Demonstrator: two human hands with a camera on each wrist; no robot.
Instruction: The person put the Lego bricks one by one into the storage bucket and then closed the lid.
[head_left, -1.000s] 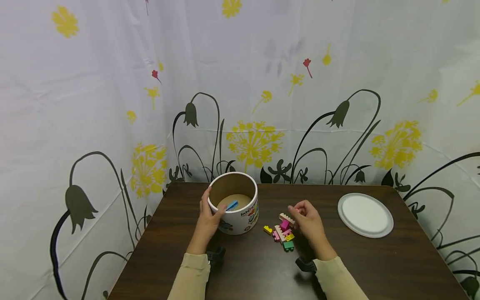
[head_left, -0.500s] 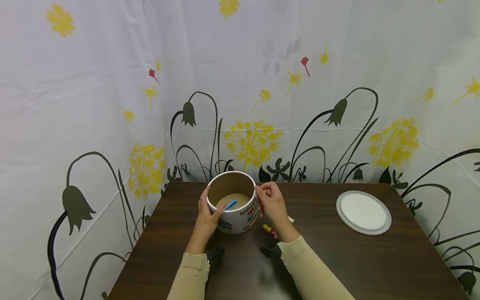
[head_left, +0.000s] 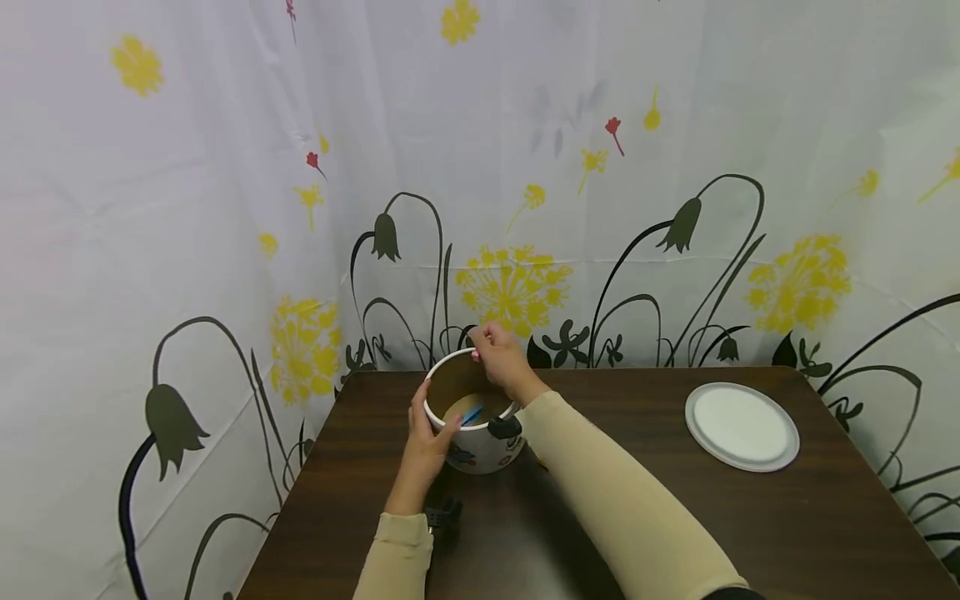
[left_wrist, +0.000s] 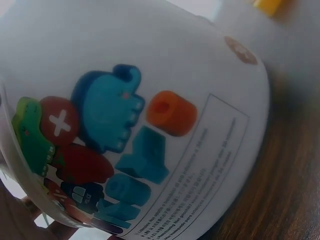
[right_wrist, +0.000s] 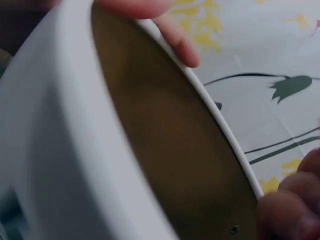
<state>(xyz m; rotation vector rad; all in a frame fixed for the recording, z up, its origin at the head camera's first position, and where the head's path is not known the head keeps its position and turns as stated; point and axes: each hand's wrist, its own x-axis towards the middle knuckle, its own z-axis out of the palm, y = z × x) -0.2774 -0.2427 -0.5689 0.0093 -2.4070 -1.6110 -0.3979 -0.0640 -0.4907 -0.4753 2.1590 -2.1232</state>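
A white tub (head_left: 480, 450) with printed pictures stands on the table, its brown inside facing up. My left hand (head_left: 426, 446) grips its rim from the left, fingers outside and thumb at the near edge. Over the tub's mouth, my right hand (head_left: 504, 362) pinches a small pink toy brick (head_left: 476, 356) near the far rim. Inside the tub lies a blue piece (head_left: 471, 415). The left wrist view shows the tub's printed wall (left_wrist: 165, 60). In the right wrist view, the brown inner wall (right_wrist: 160, 115) fills the middle, and the pink brick cannot be made out.
Right of the tub, a yellow brick (head_left: 542, 464) peeks out beside the right sleeve (head_left: 600, 483), which hides the other bricks. A round white lid-like disc (head_left: 742, 427) lies on the right of the dark wooden table (head_left: 750, 517). A flower-printed curtain (head_left: 637, 83) hangs behind.
My right hand has gone from the brick pile leftward and up to over the tub's mouth, carrying the pink brick. My left hand stays on the rim.
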